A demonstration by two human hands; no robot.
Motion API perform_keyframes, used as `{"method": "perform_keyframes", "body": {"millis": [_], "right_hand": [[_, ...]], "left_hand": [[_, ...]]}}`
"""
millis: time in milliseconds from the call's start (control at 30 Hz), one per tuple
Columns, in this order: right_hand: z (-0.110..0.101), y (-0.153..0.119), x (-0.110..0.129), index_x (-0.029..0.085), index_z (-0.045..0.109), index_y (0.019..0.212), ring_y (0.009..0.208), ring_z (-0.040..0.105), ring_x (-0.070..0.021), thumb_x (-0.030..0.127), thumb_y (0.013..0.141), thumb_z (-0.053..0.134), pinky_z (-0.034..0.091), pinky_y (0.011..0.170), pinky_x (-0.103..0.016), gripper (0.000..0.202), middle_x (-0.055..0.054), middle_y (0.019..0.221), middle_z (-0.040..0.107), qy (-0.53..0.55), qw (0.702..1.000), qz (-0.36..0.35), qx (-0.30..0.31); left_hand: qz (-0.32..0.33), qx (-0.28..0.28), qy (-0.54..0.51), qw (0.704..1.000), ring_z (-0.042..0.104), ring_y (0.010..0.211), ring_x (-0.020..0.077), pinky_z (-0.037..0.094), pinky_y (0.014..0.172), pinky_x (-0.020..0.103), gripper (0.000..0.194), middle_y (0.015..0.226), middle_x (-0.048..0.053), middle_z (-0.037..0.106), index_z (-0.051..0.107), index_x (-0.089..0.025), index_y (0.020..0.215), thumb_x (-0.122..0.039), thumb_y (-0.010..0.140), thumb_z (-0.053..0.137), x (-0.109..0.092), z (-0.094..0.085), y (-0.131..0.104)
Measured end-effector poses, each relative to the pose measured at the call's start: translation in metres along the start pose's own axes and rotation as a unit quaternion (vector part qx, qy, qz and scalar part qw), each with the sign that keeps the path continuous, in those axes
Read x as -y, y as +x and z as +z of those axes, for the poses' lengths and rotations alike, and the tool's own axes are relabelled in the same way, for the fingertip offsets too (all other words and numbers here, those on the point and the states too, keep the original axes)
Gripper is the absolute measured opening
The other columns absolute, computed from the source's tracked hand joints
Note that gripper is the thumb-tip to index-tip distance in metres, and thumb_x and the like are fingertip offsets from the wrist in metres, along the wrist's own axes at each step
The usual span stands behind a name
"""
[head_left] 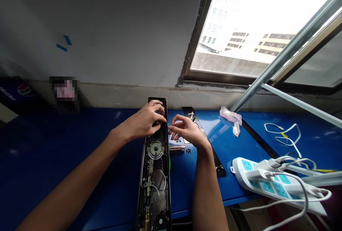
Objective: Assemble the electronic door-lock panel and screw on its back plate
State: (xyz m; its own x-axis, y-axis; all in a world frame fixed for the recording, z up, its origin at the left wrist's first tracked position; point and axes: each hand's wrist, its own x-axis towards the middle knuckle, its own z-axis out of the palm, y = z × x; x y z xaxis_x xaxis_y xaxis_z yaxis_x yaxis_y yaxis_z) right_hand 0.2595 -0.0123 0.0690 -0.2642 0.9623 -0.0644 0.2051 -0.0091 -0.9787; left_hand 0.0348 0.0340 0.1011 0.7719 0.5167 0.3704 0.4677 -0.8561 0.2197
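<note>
A long, narrow black lock housing [157,188] lies with its inside facing up, showing a round metal disc [155,149], brass parts and a thin white wire. My left hand [149,119] lies across its far end, fingers bent over the inside and gripping there; what lies under them is hidden. Just off the housing's right edge is my right hand [187,129], thumb and forefinger drawn together; anything between them is too small to make out. Below that hand sit a shiny copper-coloured cylinder [177,149] and small dark screws [188,151].
A long black plate [217,165] lies right of my right hand. Farther right are a crumpled plastic packet [231,115], a white power strip [264,181] with plugs and cables, and a loose white cable [287,136]. A metal bar [283,47] slants before the window.
</note>
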Motion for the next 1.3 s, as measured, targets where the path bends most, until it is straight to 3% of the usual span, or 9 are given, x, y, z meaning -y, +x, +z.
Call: {"method": "perform_keyframes", "body": {"millis": [433, 567, 767, 867, 933, 1000, 1100, 1200, 1300], "right_hand": [[-0.002, -0.019, 0.002, 0.023, 0.052, 0.086, 0.056, 0.068, -0.0116, 0.040, 0.077, 0.088, 0.056, 0.056, -0.022, 0.041, 0.005, 0.066, 0.071, 0.038, 0.993, 0.005, 0.111], [0.004, -0.028, 0.006, 0.025, 0.047, 0.087, 0.058, 0.069, -0.0131, 0.028, 0.077, 0.080, 0.051, 0.051, -0.021, 0.035, 0.007, 0.067, 0.069, -0.011, 0.991, 0.024, 0.133], [0.028, -0.033, 0.010, 0.026, 0.041, 0.081, 0.051, 0.057, -0.0106, 0.017, 0.070, 0.066, 0.038, 0.048, -0.022, 0.028, 0.011, 0.058, 0.052, -0.117, 0.992, 0.028, 0.037], [0.039, -0.035, 0.012, 0.025, 0.040, 0.075, 0.052, 0.044, -0.0086, 0.018, 0.068, 0.068, 0.025, 0.047, -0.023, 0.030, 0.010, 0.058, 0.044, -0.177, 0.983, 0.010, -0.035], [0.041, -0.039, 0.014, 0.025, 0.039, 0.075, 0.052, 0.043, -0.0086, 0.017, 0.069, 0.068, 0.025, 0.048, -0.024, 0.030, 0.010, 0.058, 0.045, -0.199, 0.979, 0.006, -0.052], [0.037, -0.044, 0.017, 0.025, 0.040, 0.079, 0.051, 0.050, -0.0093, 0.018, 0.073, 0.066, 0.031, 0.049, -0.023, 0.028, 0.011, 0.058, 0.050, -0.201, 0.979, 0.008, -0.031], [0.025, -0.056, 0.026, 0.025, 0.042, 0.082, 0.054, 0.065, -0.0124, 0.022, 0.082, 0.067, 0.041, 0.051, -0.023, 0.025, 0.009, 0.063, 0.060, -0.195, 0.979, 0.013, 0.053], [0.017, -0.066, 0.034, 0.024, 0.046, 0.082, 0.064, 0.069, -0.0132, 0.022, 0.085, 0.072, 0.044, 0.058, -0.024, 0.026, 0.005, 0.070, 0.067, -0.254, 0.952, -0.009, 0.169], [0.019, -0.069, 0.036, 0.022, 0.052, 0.075, 0.067, 0.063, -0.0122, 0.024, 0.079, 0.083, 0.041, 0.061, -0.025, 0.032, 0.005, 0.070, 0.066, -0.344, 0.911, -0.021, 0.226]], "left_hand": [[0.010, 0.002, 0.033, 0.999, 0.044, 0.146, 0.0383, 0.048, 0.120, 0.057, 0.028, 0.126, 0.013, 0.070, 0.084, -0.021, 0.114, -0.018, 0.096, 0.063, -0.007, -0.003, -0.009], [0.018, 0.002, 0.036, 0.999, 0.045, 0.146, 0.0390, 0.047, 0.120, 0.058, 0.026, 0.125, 0.013, 0.070, 0.085, -0.021, 0.110, -0.020, 0.096, 0.063, -0.012, -0.004, -0.010], [0.025, 0.021, 0.028, 0.999, 0.045, 0.146, 0.0380, 0.047, 0.120, 0.057, 0.025, 0.125, 0.011, 0.070, 0.085, -0.025, 0.108, -0.022, 0.095, 0.063, -0.020, -0.010, -0.014], [0.044, 0.037, 0.012, 0.998, 0.048, 0.142, 0.0342, 0.050, 0.118, 0.050, 0.026, 0.122, 0.010, 0.070, 0.085, -0.026, 0.108, -0.021, 0.094, 0.064, -0.024, -0.015, -0.018], [0.056, 0.051, -0.001, 0.997, 0.053, 0.135, 0.0318, 0.055, 0.111, 0.044, 0.025, 0.118, 0.010, 0.070, 0.085, -0.026, 0.105, -0.020, 0.094, 0.063, -0.026, -0.018, -0.020], [0.056, 0.070, -0.010, 0.996, 0.059, 0.125, 0.0299, 0.057, 0.101, 0.040, 0.025, 0.114, 0.010, 0.071, 0.086, -0.026, 0.101, -0.019, 0.094, 0.063, -0.028, -0.021, -0.022], [0.047, 0.114, -0.028, 0.992, 0.065, 0.107, 0.0257, 0.058, 0.090, 0.035, 0.026, 0.109, 0.008, 0.071, 0.086, -0.027, 0.100, -0.018, 0.092, 0.064, -0.034, -0.025, -0.023], [0.049, 0.143, -0.069, 0.986, 0.069, 0.093, 0.0206, 0.056, 0.081, 0.030, 0.026, 0.104, 0.006, 0.073, 0.086, -0.028, 0.100, -0.018, 0.090, 0.065, -0.039, -0.026, -0.023], [0.048, 0.151, -0.091, 0.983, 0.070, 0.087, 0.0187, 0.054, 0.076, 0.027, 0.027, 0.100, 0.004, 0.074, 0.087, -0.028, 0.101, -0.017, 0.089, 0.064, -0.042, -0.025, -0.022]]}}
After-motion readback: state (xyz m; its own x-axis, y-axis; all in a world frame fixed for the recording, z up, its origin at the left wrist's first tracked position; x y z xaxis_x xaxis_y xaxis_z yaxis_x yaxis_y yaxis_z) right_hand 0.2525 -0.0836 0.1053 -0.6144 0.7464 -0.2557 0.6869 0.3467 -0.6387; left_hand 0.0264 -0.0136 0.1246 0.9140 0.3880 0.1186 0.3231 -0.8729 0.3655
